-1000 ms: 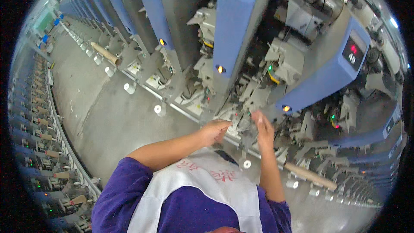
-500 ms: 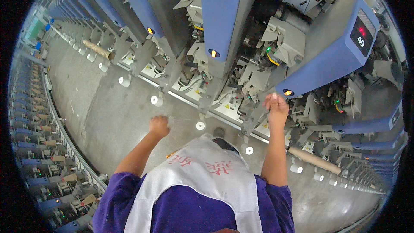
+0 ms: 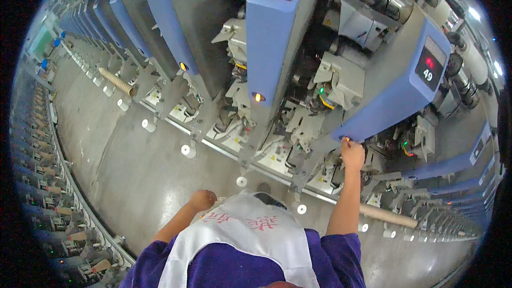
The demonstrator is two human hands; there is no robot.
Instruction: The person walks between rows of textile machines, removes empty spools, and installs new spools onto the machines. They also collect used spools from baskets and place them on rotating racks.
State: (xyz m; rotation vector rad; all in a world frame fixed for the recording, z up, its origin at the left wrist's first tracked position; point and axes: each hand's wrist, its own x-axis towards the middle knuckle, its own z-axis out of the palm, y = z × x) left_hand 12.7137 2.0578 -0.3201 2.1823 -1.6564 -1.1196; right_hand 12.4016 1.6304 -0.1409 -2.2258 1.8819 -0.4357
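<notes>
My right hand is raised to the lower end of a blue machine housing. Its fingers are curled, and the fingertips touch the small orange-lit button there. Nothing shows in its grasp. My left hand hangs low beside my white apron, away from the machines, with its fingers curled in; their inner side is hidden. To the left of the right hand, a second blue housing has an orange-lit button of its own.
Grey winding units fill the gaps between housings. A metal rail runs along the machine base, with white round-ended cylinders by the floor. A long tan tube lies at right, a ribbed one farther left. Another machine row borders the left.
My right hand has come onto the button of the right-hand housing. My left hand has dropped closer to the apron. The view has tilted up, showing more of the housings' tops.
</notes>
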